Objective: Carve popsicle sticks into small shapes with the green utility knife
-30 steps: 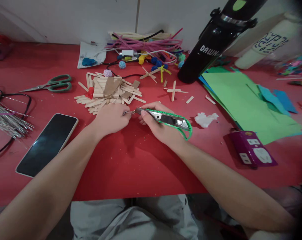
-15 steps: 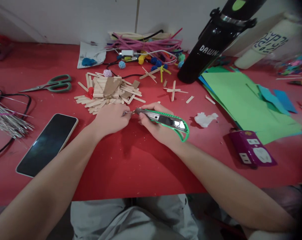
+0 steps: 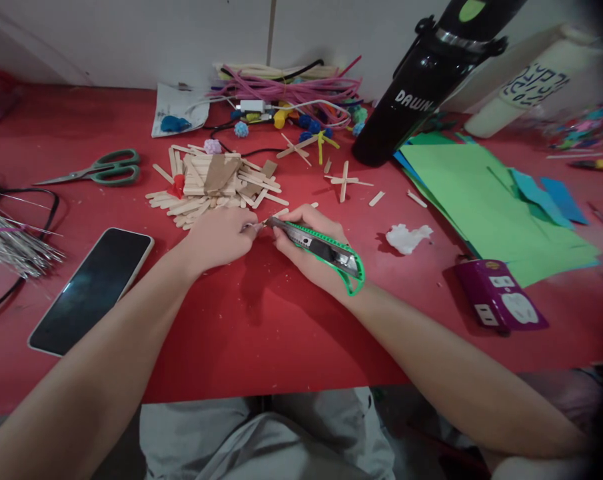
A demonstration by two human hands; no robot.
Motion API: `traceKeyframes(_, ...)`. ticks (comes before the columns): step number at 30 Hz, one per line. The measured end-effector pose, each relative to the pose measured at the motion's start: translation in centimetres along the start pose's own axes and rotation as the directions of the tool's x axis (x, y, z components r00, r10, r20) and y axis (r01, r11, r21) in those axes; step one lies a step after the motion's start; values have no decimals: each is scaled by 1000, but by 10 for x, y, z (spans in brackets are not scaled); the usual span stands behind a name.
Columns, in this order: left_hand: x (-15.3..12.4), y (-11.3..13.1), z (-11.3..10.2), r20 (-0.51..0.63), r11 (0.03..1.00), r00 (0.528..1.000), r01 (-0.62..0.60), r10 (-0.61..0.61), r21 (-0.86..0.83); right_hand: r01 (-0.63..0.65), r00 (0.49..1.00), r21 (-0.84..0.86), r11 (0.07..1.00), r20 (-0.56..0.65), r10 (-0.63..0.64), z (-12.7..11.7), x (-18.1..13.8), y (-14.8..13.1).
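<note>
My right hand (image 3: 306,248) is closed around a green utility knife (image 3: 326,251), its blade tip pointing left toward my left hand. My left hand (image 3: 221,237) is closed, fingers pressed down on a small thing at the blade tip; it looks like a wooden stick piece (image 3: 276,215), mostly hidden by the fingers. Both hands rest on the red table (image 3: 261,327). Just behind them lies a pile of wooden craft sticks (image 3: 214,183) with a brown card piece on top.
Phone (image 3: 92,288) and a bundle of silver wires (image 3: 11,240) lie at left, green-handled scissors (image 3: 101,168) behind. A black bottle (image 3: 416,87), green paper sheets (image 3: 486,200), a purple socket block (image 3: 501,303), white scrap (image 3: 406,238) and pink pipe cleaners (image 3: 291,90) surround.
The knife's rear end has swung down and toward me while the tip stays at my left fingers. My left hand has barely moved.
</note>
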State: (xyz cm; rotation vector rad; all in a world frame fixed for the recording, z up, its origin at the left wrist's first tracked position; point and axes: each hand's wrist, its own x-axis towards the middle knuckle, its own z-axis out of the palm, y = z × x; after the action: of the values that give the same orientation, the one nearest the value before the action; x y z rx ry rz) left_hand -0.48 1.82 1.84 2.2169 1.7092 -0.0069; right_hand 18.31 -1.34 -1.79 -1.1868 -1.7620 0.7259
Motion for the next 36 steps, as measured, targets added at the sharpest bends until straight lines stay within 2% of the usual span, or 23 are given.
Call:
traceKeyframes(7,2,-2,1,10,1000,1000,-12,12,6,18,998,-22,1000,68,-17,-5,2,-14)
traceKeyframes(22,1,-2,1,2,1000,1000,-14,14,-2,39,997,-35,999,73,-37,-4,3,-15)
traceKeyframes(26,0,0,1,11,1000,1000,-8,8,-4,23,999,44,999,38,-25,-2,3,-5)
traceKeyframes(32,0,0,2,-6,1000,1000,6,-6,-20,-149,988,307,940,18,151,-2,9,9)
traceKeyframes(34,0,1,2,2,1000,1000,8,-8,-28,-146,988,333,931,12,151,-3,9,10)
traceKeyframes(36,0,1,0,8,999,1000,11,-10,-36,-120,993,287,950,20,119,-5,8,8)
